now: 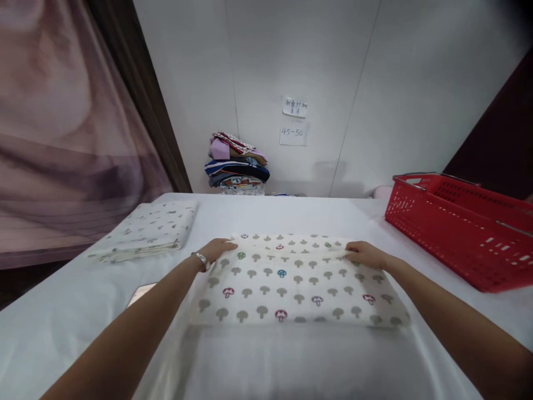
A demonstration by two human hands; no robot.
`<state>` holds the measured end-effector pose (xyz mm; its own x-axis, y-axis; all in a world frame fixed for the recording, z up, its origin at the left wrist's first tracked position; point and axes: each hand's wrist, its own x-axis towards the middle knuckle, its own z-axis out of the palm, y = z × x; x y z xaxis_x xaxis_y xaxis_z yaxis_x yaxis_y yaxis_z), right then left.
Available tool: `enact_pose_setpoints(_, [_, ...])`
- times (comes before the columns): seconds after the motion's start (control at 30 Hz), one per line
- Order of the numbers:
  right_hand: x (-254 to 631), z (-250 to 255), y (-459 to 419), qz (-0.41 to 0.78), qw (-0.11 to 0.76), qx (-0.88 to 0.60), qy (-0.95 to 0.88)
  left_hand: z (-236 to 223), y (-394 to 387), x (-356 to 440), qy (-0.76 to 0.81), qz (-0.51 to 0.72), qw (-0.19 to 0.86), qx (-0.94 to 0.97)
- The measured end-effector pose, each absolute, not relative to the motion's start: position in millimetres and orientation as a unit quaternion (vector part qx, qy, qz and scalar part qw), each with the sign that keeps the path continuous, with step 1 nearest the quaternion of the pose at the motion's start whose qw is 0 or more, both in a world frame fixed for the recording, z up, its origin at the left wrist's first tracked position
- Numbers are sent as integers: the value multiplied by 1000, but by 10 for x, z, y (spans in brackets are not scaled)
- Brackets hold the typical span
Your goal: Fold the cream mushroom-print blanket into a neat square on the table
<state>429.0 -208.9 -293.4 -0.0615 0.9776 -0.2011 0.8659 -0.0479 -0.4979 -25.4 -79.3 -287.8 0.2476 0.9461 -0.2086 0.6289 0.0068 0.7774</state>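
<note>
Both hands lie flat on the cloth's far edge: left hand at 11 o'clock, right hand at 1, fingers together, holding nothing. Bare table lies beyond; a basket sits at 2.

One camera only, worn on the person's head; it looks forward and down over the white table, close above the forearms; beyond, it faces the white wall straight on.

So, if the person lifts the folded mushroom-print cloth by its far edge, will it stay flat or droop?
The mushroom-print cloth would probably droop: soft, folded layers. Likely light. Left hand and right hand rest on its far corners.
</note>
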Motion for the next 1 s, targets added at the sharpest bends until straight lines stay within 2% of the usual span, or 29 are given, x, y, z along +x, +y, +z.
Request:
enact_pose_setpoints(0.13, [4387,-3113,-1749,235,94,-685,-683,-3014,-510,-217,584,163,454,654])
enact_pose_setpoints(0.23, [4446,-3148,-1546,210,131,-677,-693,-3055,-320,-203,585,192,450,647])
enact_pose_setpoints(0.33, [4483,-3227,-1344,185,143,-688,-687,-3111,-162,-127,614,200,401,650])
enact_pose_setpoints(0.47, [4494,-3380,-1156,165,84,-723,-665,-3200,-40,-2,653,163,318,667])
enact_pose_setpoints(0.67, [4469,-3428,-1083,143,82,-729,-665,-3293,35,-4,669,180,336,638])
enact_pose_setpoints(0.83, [4456,-3435,-1035,153,46,-734,-660,-3338,58,11,673,144,293,664])
enact_pose_setpoints(1.0, [4633,-3413,-1065,203,77,-745,-631,-3285,27,56,681,124,235,682])
